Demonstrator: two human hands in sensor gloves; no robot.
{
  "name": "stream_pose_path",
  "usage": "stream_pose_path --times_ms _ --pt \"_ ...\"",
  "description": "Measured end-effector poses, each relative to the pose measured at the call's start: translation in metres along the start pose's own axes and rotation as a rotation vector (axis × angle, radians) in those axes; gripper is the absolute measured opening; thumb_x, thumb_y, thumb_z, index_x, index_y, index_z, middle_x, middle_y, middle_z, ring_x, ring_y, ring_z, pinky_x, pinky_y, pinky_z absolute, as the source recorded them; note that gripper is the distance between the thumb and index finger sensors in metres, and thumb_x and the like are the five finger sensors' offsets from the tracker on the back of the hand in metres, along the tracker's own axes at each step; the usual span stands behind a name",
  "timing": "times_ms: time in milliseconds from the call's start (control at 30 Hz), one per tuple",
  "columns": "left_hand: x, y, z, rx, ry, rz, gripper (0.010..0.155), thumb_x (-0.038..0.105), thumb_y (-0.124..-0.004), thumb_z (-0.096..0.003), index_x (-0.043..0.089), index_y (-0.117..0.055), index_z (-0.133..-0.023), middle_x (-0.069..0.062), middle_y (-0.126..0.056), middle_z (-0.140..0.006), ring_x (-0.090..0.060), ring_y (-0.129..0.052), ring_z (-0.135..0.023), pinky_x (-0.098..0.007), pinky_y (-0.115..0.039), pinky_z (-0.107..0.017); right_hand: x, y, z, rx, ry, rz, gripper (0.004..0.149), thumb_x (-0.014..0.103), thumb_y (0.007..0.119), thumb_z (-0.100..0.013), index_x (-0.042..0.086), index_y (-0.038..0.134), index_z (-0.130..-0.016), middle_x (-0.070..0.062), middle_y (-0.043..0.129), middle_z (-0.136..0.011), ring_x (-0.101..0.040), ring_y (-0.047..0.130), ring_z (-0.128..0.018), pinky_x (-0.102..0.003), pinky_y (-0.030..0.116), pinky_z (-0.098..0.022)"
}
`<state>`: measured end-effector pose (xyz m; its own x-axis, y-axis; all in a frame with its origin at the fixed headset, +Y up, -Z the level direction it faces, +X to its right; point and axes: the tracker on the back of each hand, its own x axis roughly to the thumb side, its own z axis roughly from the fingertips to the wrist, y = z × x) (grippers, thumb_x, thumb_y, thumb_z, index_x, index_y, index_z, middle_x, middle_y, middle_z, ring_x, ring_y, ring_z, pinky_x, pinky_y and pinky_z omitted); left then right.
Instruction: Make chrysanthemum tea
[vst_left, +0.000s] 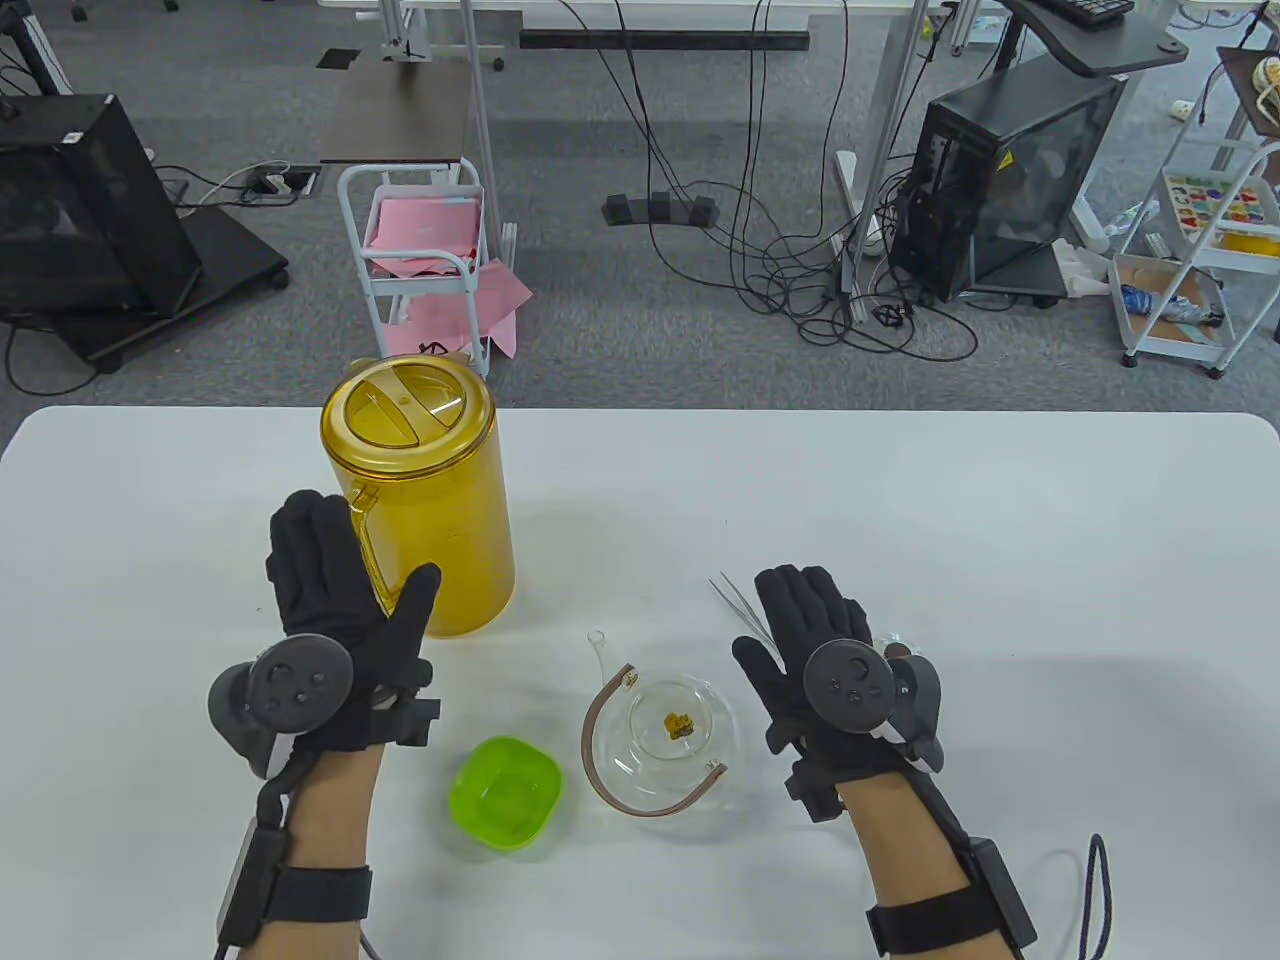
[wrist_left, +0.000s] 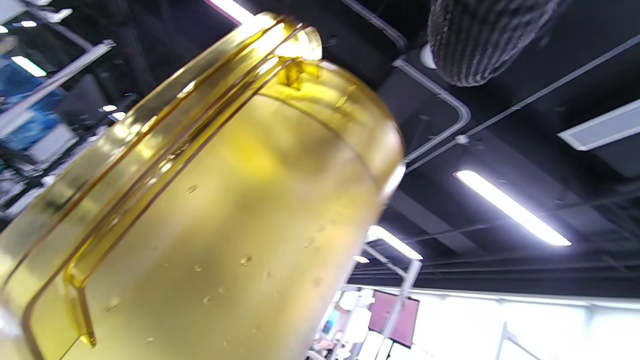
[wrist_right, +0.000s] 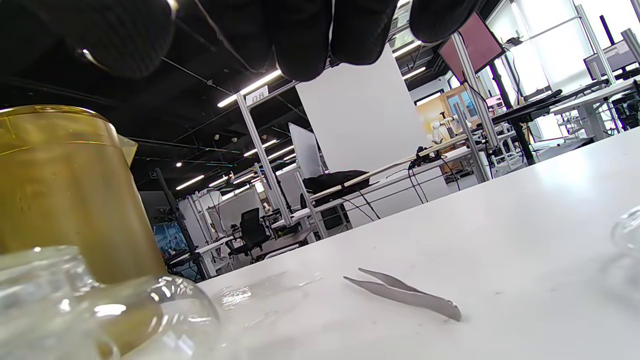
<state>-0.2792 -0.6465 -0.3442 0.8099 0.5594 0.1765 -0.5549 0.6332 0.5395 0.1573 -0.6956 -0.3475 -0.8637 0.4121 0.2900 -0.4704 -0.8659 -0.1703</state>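
A yellow pitcher (vst_left: 415, 490) with its lid on stands at the table's left centre and fills the left wrist view (wrist_left: 200, 200). My left hand (vst_left: 340, 590) is beside its handle with straight fingers and the thumb spread toward the pitcher's base, holding nothing. A glass teapot (vst_left: 675, 735) with a brown handle holds a dried chrysanthemum (vst_left: 682, 724). Beside it is an empty green bowl (vst_left: 507, 792). My right hand (vst_left: 810, 620) hovers relaxed just right of the teapot. Metal tweezers (wrist_right: 405, 295) lie loose on the table below its fingers (wrist_right: 300, 35).
A small clear glass piece (vst_left: 893, 643) sits right of my right hand, partly hidden by the tracker. The white table (vst_left: 1000, 520) runs wide to the right and back. Beyond its far edge are a cart, cables and computer cases on the floor.
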Motion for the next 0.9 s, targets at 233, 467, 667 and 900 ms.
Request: stream_pose_path --times_ms 233,467,667,900 --pt "0.000 -0.003 -0.025 0.016 0.191 0.019 0.079 0.061 -0.074 -0.0555 0.021 -0.042 -0.116 -0.018 -0.058 -0.116 -0.049 -0.050 -0.106 -0.072 -0.020 -0.073 0.001 0.003 0.000 0.013 0.004 0.003 0.073 0.060 0.066 -0.054 0.023 0.051 -0.116 -0.006 0.052 -0.119 -0.041 0.051 -0.113 -0.066 0.046 -0.074" --pt "-0.014 -0.007 -0.023 0.108 0.279 0.268 0.064 0.060 -0.074 -0.0540 0.017 -0.065 -0.101 -0.011 -0.090 -0.080 -0.043 -0.079 -0.080 -0.071 -0.039 -0.073 0.001 0.009 -0.002 0.038 0.011 0.009 0.073 0.060 0.066 -0.054 0.023 0.051 -0.116 -0.007 0.052 -0.119 -0.042 0.051 -0.113 -0.066 0.047 -0.074" --pt "-0.023 -0.016 -0.020 0.072 0.403 0.475 0.059 0.066 -0.075 -0.0532 0.021 -0.070 -0.091 -0.009 -0.089 -0.076 -0.043 -0.080 -0.077 -0.072 -0.045 -0.071 -0.004 0.009 -0.003 0.046 0.024 0.016 0.072 0.059 0.066 -0.054 0.023 0.051 -0.115 -0.007 0.052 -0.119 -0.042 0.052 -0.112 -0.066 0.047 -0.074" --pt "-0.031 -0.021 -0.011 0.015 0.507 0.770 0.056 0.064 -0.076 -0.0542 0.022 -0.072 -0.090 -0.011 -0.080 -0.084 -0.044 -0.069 -0.082 -0.075 -0.032 -0.071 0.000 0.010 -0.001 0.027 0.028 0.012 0.071 0.058 0.066 -0.055 0.023 0.052 -0.115 -0.007 0.054 -0.118 -0.043 0.052 -0.112 -0.069 0.045 -0.073"
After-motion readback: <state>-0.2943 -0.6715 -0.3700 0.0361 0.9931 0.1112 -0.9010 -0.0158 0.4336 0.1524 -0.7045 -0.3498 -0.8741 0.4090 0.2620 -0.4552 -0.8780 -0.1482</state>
